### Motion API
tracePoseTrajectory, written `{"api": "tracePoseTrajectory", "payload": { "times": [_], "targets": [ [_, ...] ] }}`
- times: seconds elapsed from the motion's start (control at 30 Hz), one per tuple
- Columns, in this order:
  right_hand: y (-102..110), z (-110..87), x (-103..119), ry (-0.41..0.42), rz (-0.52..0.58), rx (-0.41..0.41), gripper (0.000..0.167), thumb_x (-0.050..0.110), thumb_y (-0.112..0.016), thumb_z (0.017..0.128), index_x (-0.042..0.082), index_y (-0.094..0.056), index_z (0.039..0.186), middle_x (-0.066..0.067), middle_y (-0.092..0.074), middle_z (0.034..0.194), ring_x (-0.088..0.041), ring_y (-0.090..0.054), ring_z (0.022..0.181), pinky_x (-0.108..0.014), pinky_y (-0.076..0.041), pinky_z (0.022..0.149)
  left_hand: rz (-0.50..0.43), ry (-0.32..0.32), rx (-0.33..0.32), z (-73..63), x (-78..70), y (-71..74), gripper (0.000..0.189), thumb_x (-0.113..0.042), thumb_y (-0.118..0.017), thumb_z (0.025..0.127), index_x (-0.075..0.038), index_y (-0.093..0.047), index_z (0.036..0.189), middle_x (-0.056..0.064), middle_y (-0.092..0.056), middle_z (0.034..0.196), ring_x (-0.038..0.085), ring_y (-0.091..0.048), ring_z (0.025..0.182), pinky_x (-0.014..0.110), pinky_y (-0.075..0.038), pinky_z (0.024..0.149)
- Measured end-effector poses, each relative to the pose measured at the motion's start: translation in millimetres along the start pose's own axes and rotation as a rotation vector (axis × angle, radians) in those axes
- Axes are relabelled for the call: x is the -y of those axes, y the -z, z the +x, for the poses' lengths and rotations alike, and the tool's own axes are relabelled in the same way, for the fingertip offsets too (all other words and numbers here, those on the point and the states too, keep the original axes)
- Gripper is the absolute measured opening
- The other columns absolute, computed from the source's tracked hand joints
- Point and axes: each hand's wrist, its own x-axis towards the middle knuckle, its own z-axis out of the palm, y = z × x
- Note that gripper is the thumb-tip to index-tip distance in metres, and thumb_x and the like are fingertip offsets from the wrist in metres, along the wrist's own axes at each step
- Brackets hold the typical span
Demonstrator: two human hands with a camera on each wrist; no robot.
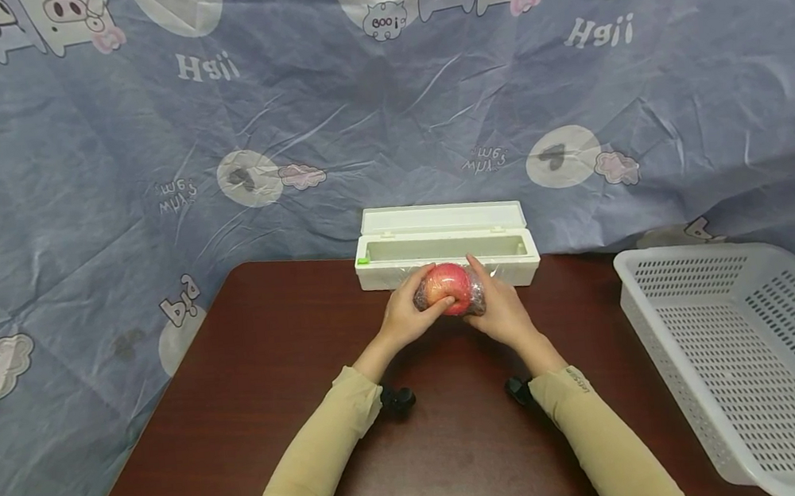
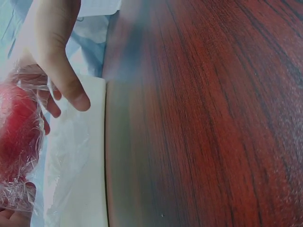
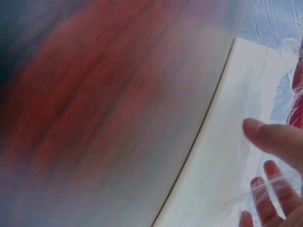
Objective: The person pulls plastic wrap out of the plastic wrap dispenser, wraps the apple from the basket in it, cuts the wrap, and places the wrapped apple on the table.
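head view showed both hands up close around a red apple [image 1: 451, 287], which was wrapped in clear plastic film [image 1: 477, 296] and sat between them, in front of a long white box [image 1: 388, 278]. the left hand [image 1: 404, 316] gripped the apple from its left side, thumb laid across the front and the fingers around behind. the right hand [image 1: 506, 313] held the film bunched at the apple's right side; its index finger pointed up and its thumb lay lower, clear of the red skin. in the right wrist view that thumb stood well apart from the bent fingers, and a strip of film crossed them. left wrist view put the apple at the left edge, its film creased and shiny.

the box stood near the far edge of the bench [image 1: 419, 469], its lid [image 1: 441, 218] tipped back and a green tab [image 1: 363, 261] at the left end. over on the right a pale plastic basket [image 1: 684, 388] with slotted walls rested on the bench. pale yellow sleeves [image 1: 317, 455] covered the forearms, with a small black device [image 1: 399, 401] at each wrist. a blue-grey printed cloth [image 1: 385, 121] hung behind everything, wrinkled and dotted with cartoon figures.
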Motion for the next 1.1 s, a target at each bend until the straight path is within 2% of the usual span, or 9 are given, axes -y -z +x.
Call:
{"api": "tracePoseTrajectory", "payload": {
  "times": [0.2, 0.27, 0.33, 0.4, 0.5, 0.6, 0.8, 0.9, 1.1],
  "targets": [
    [-2, 1.1, -6, -0.004, -0.098, -0.039, 0.104, 0.009, -0.088, 0.055, 0.015, -0.035, 0.143, -0.020, -0.058, 0.120, -0.038, -0.049, 0.105, -0.056, -0.037, 0.087, -0.002, 0.001, -0.014, -0.6, -0.9, 0.0, 0.063, -0.035, -0.074, 0.080, -0.013, -0.049, 0.133, 0.006, -0.058, 0.122, 0.018, -0.057, 0.107, 0.037, -0.047, 0.087],
    [-3, 1.2, -8, 0.007, -0.131, -0.048, 0.085, 0.008, -0.086, 0.057, 0.011, -0.048, 0.132, -0.016, -0.061, 0.117, -0.037, -0.050, 0.103, -0.055, -0.037, 0.086, 0.004, 0.002, -0.019, -0.7, -0.5, -0.6, 0.063, -0.035, -0.074, 0.080, -0.014, -0.049, 0.133, 0.005, -0.058, 0.122, 0.017, -0.056, 0.107, 0.037, -0.047, 0.087],
    [-3, 1.2, -10, 0.021, -0.165, -0.059, 0.059, 0.008, -0.083, 0.059, 0.008, -0.060, 0.113, -0.014, -0.065, 0.104, -0.035, -0.053, 0.097, -0.053, -0.038, 0.085, 0.010, 0.005, -0.022, -0.9, -0.9, -0.9, 0.063, -0.036, -0.074, 0.080, -0.014, -0.049, 0.133, 0.005, -0.058, 0.122, 0.016, -0.055, 0.108, 0.036, -0.047, 0.088],
    [-4, 1.0, -12, 0.038, -0.188, -0.075, 0.036, 0.008, -0.081, 0.062, 0.007, -0.064, 0.094, -0.013, -0.068, 0.090, -0.034, -0.056, 0.090, -0.052, -0.038, 0.084, 0.015, 0.001, -0.028, -1.1, -1.4, -1.3, 0.063, -0.036, -0.074, 0.079, -0.014, -0.049, 0.133, 0.005, -0.058, 0.121, 0.017, -0.056, 0.107, 0.037, -0.047, 0.087],
    [-4, -0.2, -13, 0.051, -0.174, -0.102, 0.021, 0.010, -0.079, 0.065, 0.007, -0.065, 0.081, -0.012, -0.067, 0.076, -0.033, -0.058, 0.081, -0.051, -0.039, 0.084, 0.017, -0.005, -0.040, -1.2, -2.4, -1.6, 0.063, -0.035, -0.075, 0.079, -0.013, -0.050, 0.132, 0.007, -0.058, 0.121, 0.019, -0.057, 0.106, 0.038, -0.048, 0.086],
    [-3, -2.2, -13, 0.042, -0.084, -0.129, 0.020, 0.010, -0.079, 0.069, 0.005, -0.067, 0.084, -0.012, -0.067, 0.076, -0.033, -0.060, 0.078, -0.049, -0.041, 0.080, 0.023, -0.006, -0.053, -0.9, -2.0, -1.8, 0.063, -0.035, -0.075, 0.079, -0.012, -0.051, 0.132, 0.008, -0.059, 0.120, 0.020, -0.058, 0.105, 0.039, -0.048, 0.085],
    [-2, -6.4, -16, 0.011, 0.095, -0.132, 0.023, 0.014, -0.080, 0.074, 0.004, -0.069, 0.092, -0.008, -0.064, 0.074, -0.022, -0.057, 0.067, -0.040, -0.046, 0.060, 0.045, 0.020, -0.071, 1.2, 0.5, -2.7, 0.062, -0.036, -0.074, 0.079, -0.012, -0.051, 0.131, 0.008, -0.059, 0.121, 0.021, -0.058, 0.104, 0.039, -0.048, 0.085],
    [-1, -7.3, -19, 0.014, 0.140, -0.114, 0.018, 0.011, -0.078, 0.075, 0.004, -0.068, 0.088, -0.005, -0.061, 0.071, -0.018, -0.053, 0.065, -0.037, -0.044, 0.059, 0.055, 0.046, -0.073, 2.3, -0.1, -2.7, 0.062, -0.038, -0.073, 0.080, -0.013, -0.050, 0.132, 0.009, -0.058, 0.122, 0.022, -0.057, 0.106, 0.041, -0.047, 0.086],
    [-1, -7.8, -23, 0.077, 0.172, -0.088, 0.007, 0.006, -0.075, 0.077, 0.007, -0.071, 0.084, -0.005, -0.066, 0.080, -0.020, -0.055, 0.075, -0.039, -0.045, 0.068, 0.061, 0.071, -0.064, 5.1, -2.4, -2.7, 0.064, -0.038, -0.072, 0.081, -0.011, -0.049, 0.134, 0.012, -0.057, 0.122, 0.025, -0.056, 0.108, 0.044, -0.046, 0.088]
  ]
}}
